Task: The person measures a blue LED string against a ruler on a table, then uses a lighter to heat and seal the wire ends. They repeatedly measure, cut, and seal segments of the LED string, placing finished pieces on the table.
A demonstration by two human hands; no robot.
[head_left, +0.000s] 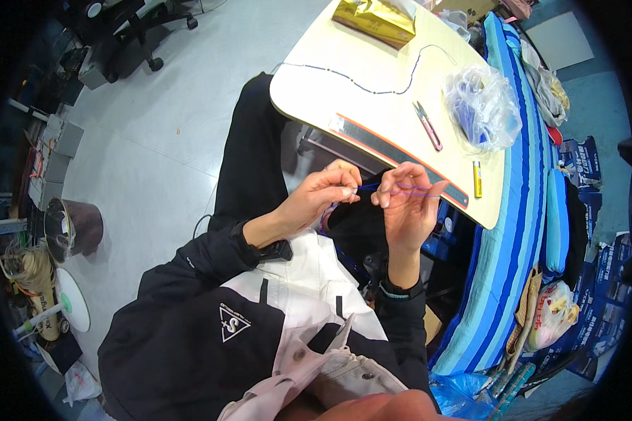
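- Beside the near edge of the pale table [316, 50], sitting over grey floor [154, 126], facing a gold box [376, 22] toward the far edge.
- Pinching blue-purple thread [369, 186] with left hand [323, 193].
- Stretching it between hands, looping it over half-open right hand [406, 210].

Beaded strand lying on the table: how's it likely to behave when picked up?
Beaded strand is probably floppy: it lies in loose curves. Likely light, being thin with small beads. Its ends may trail, since it spans much of the table.
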